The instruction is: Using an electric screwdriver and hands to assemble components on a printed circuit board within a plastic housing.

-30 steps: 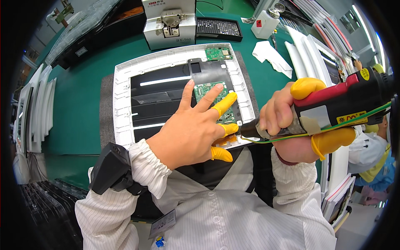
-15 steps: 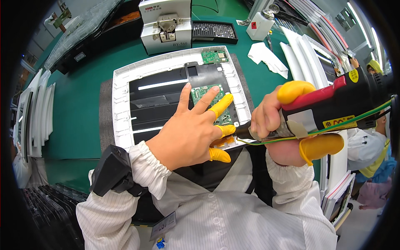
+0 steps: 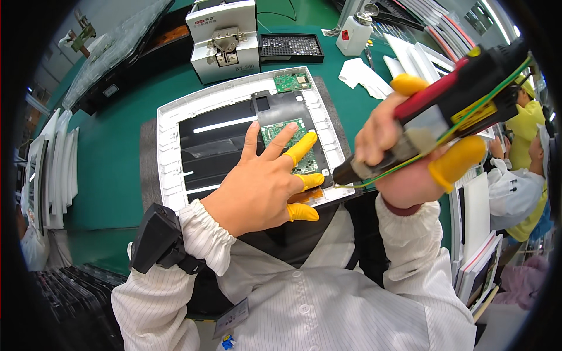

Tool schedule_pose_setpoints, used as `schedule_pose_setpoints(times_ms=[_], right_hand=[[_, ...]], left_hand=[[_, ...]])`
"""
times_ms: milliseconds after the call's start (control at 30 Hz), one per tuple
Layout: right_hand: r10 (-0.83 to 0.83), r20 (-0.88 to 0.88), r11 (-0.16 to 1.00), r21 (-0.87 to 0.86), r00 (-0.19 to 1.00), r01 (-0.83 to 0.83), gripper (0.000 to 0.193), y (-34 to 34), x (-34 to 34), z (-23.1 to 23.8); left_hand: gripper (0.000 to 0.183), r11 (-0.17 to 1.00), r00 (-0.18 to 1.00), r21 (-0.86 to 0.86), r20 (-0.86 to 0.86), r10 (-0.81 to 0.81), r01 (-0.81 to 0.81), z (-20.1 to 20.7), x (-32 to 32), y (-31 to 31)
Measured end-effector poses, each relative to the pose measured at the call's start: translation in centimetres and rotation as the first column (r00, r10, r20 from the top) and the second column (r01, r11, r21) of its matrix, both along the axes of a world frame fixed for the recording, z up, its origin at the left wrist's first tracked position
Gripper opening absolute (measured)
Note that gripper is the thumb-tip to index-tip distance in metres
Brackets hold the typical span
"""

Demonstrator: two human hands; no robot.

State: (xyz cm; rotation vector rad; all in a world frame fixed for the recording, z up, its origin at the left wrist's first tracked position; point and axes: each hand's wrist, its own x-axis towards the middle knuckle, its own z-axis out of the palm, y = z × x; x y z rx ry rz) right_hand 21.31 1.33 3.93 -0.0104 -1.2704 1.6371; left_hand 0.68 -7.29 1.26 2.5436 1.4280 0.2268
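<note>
A white plastic housing (image 3: 166,146) with a black inner panel (image 3: 219,143) lies on the bench in front of me. My left hand (image 3: 257,181) rests on it with fingers spread, over a green circuit board (image 3: 272,131); yellow finger cots cover some fingertips. A smaller green board (image 3: 291,82) sits in the housing's far right corner. My right hand (image 3: 395,152), also wearing yellow cots, is wrapped round a black and red electric screwdriver (image 3: 468,88). The tool slants, its nose low at the housing's near right edge; whether the bit touches a screw cannot be seen.
Under the housing lies a grey foam pad (image 3: 148,164). Behind it stand a white screw feeder (image 3: 219,29), a black screw tray (image 3: 293,48), a white bottle (image 3: 354,35) and a white cloth (image 3: 364,77). White panels (image 3: 63,175) stand at left. People work at right.
The screwdriver's rear end has swung upward, so the tool slants more steeply, and my right hand has turned with it. My left hand keeps its spread pose on the housing. The view has shifted slightly.
</note>
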Motion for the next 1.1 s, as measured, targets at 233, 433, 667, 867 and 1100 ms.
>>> schedule_pose_setpoints(times_ms=[233,433,667,867,1100], right_hand=[[0.005,-0.04,1.0,0.009,0.999,-0.005,0.099,0.8,0.9,1.7],[-0.059,-0.001,0.998,0.0,0.998,0.059,0.101,1.9,0.9,1.7],[-0.062,-0.146,0.998,-0.007,0.987,0.061,0.099,3.9,-0.5,0.7],[-0.258,0.108,0.966,0.032,0.96,0.256,0.088,3.9,-3.1,-0.5],[-0.19,0.019,0.981,0.046,0.982,0.189,0.055,3.5,-2.4,-0.2]], left_hand=[[0.031,1.0,0.999,-0.025,0.044,-0.002,0.004,0.1,0.4,-0.4],[0.026,1.0,1.0,-0.004,-0.007,-0.012,0.012,0.9,1.2,-0.8],[0.04,0.999,0.997,0.052,0.072,0.001,-0.005,0.5,1.2,0.6],[0.053,0.976,0.99,0.168,0.012,0.142,-0.142,1.5,1.0,1.9],[0.04,0.987,0.991,0.143,-0.1,0.084,-0.069,1.8,1.8,3.4]])
